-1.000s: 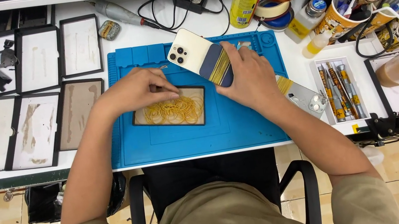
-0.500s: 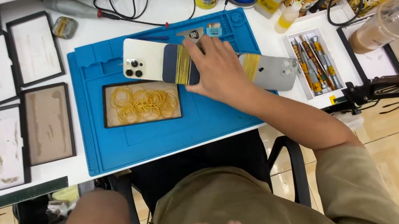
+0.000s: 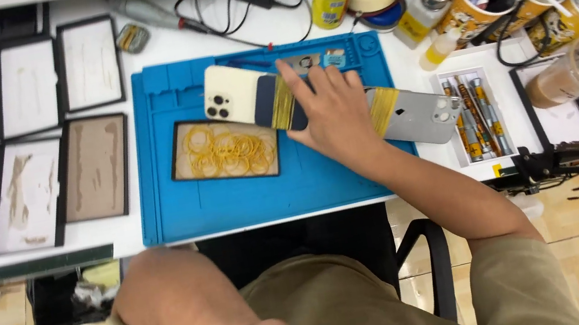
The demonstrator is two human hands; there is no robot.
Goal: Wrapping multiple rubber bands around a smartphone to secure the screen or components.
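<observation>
**Head view: 1 phone stack banded on the mat, right hand flat on it**

Head camera only, looking straight down at a white bench. At the frame's centre the right hand (image 3: 332, 111) lies palm-down with fingers spread, pressing on a cream phone (image 3: 230, 94) that sits camera-side up on the blue work mat (image 3: 233, 204). A dark slab lies against the phone, and a bunch of yellow rubber bands (image 3: 282, 103) is wrapped around the two just left of the fingers. The hand is open and flat, not clenched around anything.

Just right of the hand, half off the mat's edge, a grey phone (image 3: 420, 114) lies with its own yellow band wrap (image 3: 381, 108) at its left end. Left of centre on the mat, a shallow black tray (image 3: 225, 148) holds many loose yellow bands.

The left hand sits at the bottom edge of the frame, down by the lap and blurred; I cannot tell whether it is open or closed, and it touches nothing on the bench.

By my judgement, 2 phones already carry bands, and the tray's supply is far from used up. Whether the cream phone needs more wraps cannot be told.
</observation>
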